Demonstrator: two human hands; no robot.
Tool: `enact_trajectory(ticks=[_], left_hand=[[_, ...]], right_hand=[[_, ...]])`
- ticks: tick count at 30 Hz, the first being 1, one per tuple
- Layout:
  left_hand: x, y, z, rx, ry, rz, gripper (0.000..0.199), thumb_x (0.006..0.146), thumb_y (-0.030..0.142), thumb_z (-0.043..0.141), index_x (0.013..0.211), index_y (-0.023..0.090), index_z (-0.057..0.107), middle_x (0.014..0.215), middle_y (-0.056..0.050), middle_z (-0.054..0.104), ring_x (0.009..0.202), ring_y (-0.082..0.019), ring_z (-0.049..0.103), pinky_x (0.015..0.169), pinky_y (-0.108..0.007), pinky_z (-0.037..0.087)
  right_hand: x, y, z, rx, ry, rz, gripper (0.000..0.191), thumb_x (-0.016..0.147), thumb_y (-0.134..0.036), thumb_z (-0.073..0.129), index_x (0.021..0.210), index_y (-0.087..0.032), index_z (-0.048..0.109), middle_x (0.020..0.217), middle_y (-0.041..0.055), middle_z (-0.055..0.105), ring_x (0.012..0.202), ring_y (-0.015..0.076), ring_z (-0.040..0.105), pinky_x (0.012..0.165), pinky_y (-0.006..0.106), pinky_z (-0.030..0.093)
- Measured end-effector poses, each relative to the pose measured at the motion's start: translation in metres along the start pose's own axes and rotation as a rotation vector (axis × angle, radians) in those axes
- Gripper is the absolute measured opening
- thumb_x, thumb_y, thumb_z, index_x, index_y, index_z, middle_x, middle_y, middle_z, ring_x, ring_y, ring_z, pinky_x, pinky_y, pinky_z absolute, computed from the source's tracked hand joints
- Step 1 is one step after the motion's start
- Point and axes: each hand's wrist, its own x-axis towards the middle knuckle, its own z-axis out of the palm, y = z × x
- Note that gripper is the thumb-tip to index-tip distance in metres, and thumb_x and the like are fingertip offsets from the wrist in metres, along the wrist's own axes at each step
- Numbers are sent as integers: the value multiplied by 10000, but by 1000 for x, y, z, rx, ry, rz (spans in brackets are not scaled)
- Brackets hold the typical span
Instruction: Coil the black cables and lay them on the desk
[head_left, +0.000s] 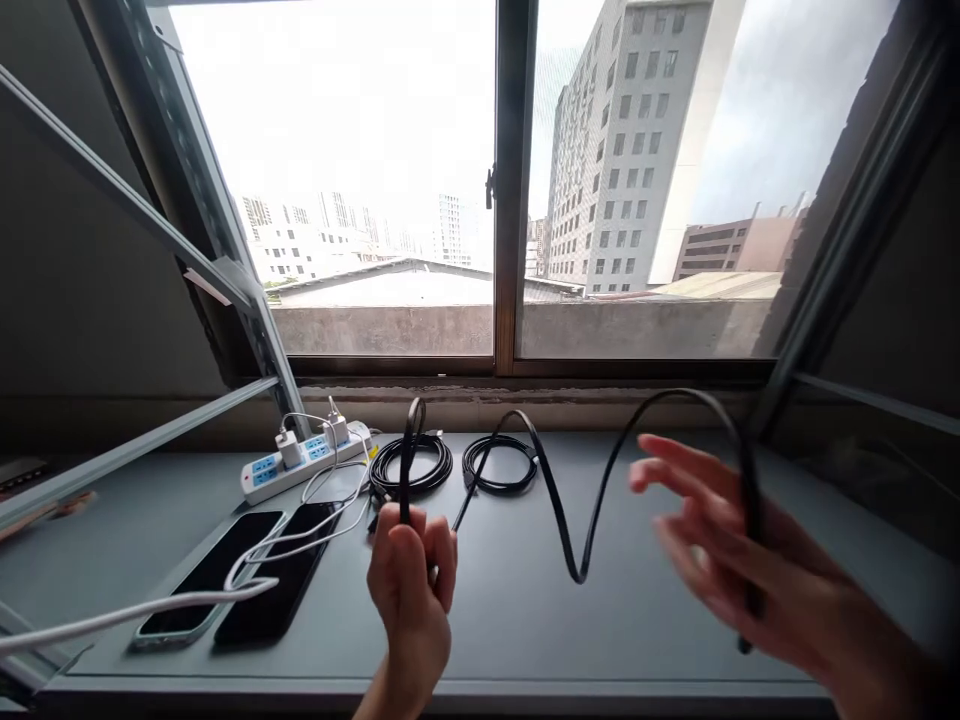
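Observation:
My left hand (pixel 412 590) is closed round a black cable (pixel 555 490), with one bend of it standing up above the fist. From there the cable runs rightward in loose waves over the desk and arches up to my right hand (pixel 739 560). That hand is blurred by motion, its fingers partly spread to the left. The cable passes down across it, held at the hand, and a short end shows below. Behind my left hand lies a coiled black cable (pixel 412 465), and a second coil (pixel 501 466) lies to its right.
A white power strip (pixel 304 465) with two plugged-in chargers stands at the back left. Two phones (pixel 277 575) (pixel 214 575) lie on the grey desk (pixel 525 640), crossed by a white cable (pixel 187 598). Metal shelf posts (pixel 274 345) flank the window behind.

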Motion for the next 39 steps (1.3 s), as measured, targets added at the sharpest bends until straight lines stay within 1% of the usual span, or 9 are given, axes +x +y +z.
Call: enact_trajectory(ticks=[2,4,7,10,13,18,23,29,39], left_hand=[[-3,0,6,-11,28,28,454,806,499,559,592,174,324,493,88,260,307,-3,213,310,-132,182],[-1,0,12,-5,-32,62,434,824,505,524,595,182,347,488,84,259,303,-10,207,295,-137,163],[12,-1,20,54,-327,100,403,873,502,433,618,195,381,443,77,299,310,-35,255,314,-164,202],[29,0,26,146,-573,60,383,890,459,432,616,191,409,432,51,392,365,-75,398,390,-203,313],[49,6,33,125,-610,-96,447,865,462,466,521,182,406,381,29,411,384,-119,494,416,-225,357],[91,17,51,-57,-705,-565,520,857,512,358,449,190,341,315,12,401,326,-171,527,335,-227,366],[117,20,65,-105,-933,-739,431,825,551,370,760,180,579,342,40,434,294,-168,514,304,-218,379],[101,19,80,296,-790,-517,530,793,579,478,1093,147,541,512,-31,599,419,-169,592,348,-189,393],[118,-23,97,-83,-722,-574,392,793,533,544,866,151,596,311,105,310,244,-34,237,272,-127,178]], right_hand=[[6,-10,26,-118,-169,37,565,748,-420,644,1281,-303,498,758,36,634,316,29,322,226,157,93],[17,-18,48,-152,-274,67,563,791,-465,582,1317,-312,451,794,41,640,316,20,314,240,143,113],[36,-28,68,-121,-347,5,605,806,-474,564,1355,-292,383,833,37,644,345,14,310,259,132,181],[52,-37,77,-144,-223,-151,632,806,-411,593,1372,-255,359,664,-27,596,361,19,296,288,126,226],[62,-43,79,-255,-154,-312,455,848,-381,542,1265,-205,505,506,-59,494,381,45,356,328,142,273],[83,-36,74,-349,-106,-543,308,867,-396,515,1068,-185,616,425,-83,386,379,54,372,377,167,313],[105,-28,64,-493,-159,-599,346,899,-403,451,1154,-193,557,457,-82,386,387,54,351,388,172,309],[109,-32,55,-555,-131,-581,282,907,-390,443,1097,-220,565,443,-90,370,382,54,338,399,165,302],[115,-18,65,-709,-329,-542,255,910,-360,446,1061,-231,605,508,-52,511,428,76,467,458,176,383]])
